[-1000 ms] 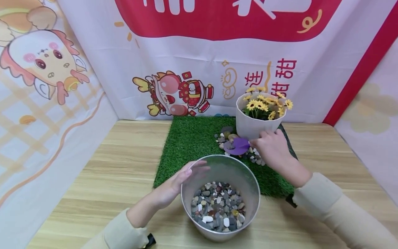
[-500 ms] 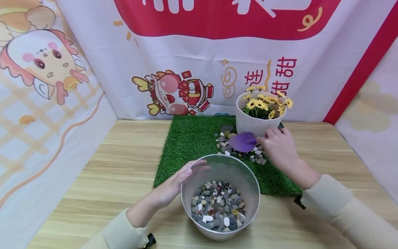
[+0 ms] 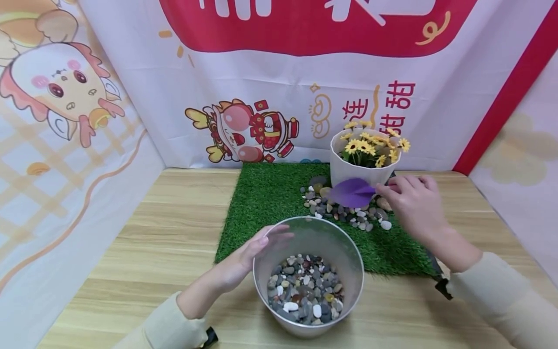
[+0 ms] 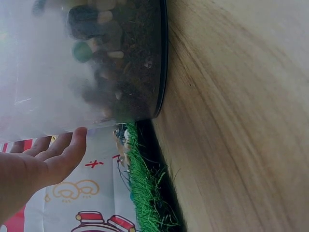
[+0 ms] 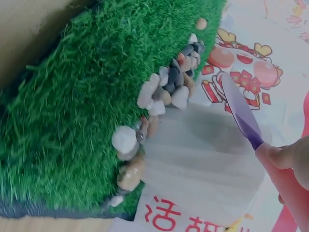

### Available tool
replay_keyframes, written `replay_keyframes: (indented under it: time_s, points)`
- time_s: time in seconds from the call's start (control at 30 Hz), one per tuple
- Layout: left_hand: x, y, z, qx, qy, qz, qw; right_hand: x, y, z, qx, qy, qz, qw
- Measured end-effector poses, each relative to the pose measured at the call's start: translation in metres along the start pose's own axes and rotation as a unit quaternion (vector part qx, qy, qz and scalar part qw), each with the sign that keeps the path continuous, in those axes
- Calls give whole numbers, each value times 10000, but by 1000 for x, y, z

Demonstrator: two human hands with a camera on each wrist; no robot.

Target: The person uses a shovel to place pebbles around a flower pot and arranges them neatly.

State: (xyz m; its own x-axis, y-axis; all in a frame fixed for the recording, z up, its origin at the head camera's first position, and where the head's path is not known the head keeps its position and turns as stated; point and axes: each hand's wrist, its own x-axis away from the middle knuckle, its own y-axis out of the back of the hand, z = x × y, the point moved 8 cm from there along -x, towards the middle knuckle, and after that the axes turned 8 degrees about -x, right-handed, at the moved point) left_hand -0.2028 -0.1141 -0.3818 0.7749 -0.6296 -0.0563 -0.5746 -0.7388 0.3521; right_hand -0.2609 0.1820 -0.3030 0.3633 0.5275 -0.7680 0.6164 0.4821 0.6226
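My right hand (image 3: 414, 208) grips a small trowel by its reddish-pink handle (image 5: 278, 176). The purple blade (image 3: 351, 193) hangs over pebbles (image 3: 348, 213) at the foot of a white flower pot (image 3: 344, 168) with yellow flowers (image 3: 365, 147). From the right wrist view, the pebbles curve along the pot's base. A clear bucket (image 3: 354, 274) stands nearer me, its bottom covered in mixed pebbles (image 3: 305, 291). Against the bucket's left side rests my left hand (image 3: 244, 256), fingers extended. Through the wall, the left wrist view shows dark soil (image 4: 140, 63) beneath the stones.
Pot and pebble ring sit on a green artificial turf mat (image 3: 270, 194), which lies on a wooden table (image 3: 174, 228). Directly behind the pot hangs a printed cloth backdrop (image 3: 279, 77). Another printed panel (image 3: 100, 194) borders the left side.
My right hand has moved right with the trowel, lifting the blade slightly from the stones toward the pot's front. More pebbles show on the right. The left hand and bucket stay put.
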Motion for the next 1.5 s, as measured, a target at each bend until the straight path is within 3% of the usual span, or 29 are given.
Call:
replay_keyframes:
  time_s: [0.33, 0.6, 0.73, 0.97, 1.17, 1.4, 1.5]
  points:
    - [-1, 0, -1, 26, -40, 20, 10000, -14, 40, 7, 150, 36, -106, 9998]
    - [-1, 1, -2, 10, -75, 27, 10000, -35, 82, 35, 12, 229, -1162, 9930]
    - [0, 1, -3, 44, -66, 31, 10000, -46, 97, 52, -134, 238, -1331, 9907]
    - [0, 0, -3, 5, -26, 51, 10000, -57, 102, 91, -327, 748, -1033, 9913]
    - [0, 2, 2, -107, 227, 0, 9997, -59, 98, 118, -544, 1183, -654, 9893]
    - [0, 0, 0, 81, -13, 97, 9999, -49, 66, 144, -71, 1799, 642, 9816]
    - [0, -1, -1, 129, -98, 131, 9998, -51, 54, 155, 134, 1974, 958, 9755]
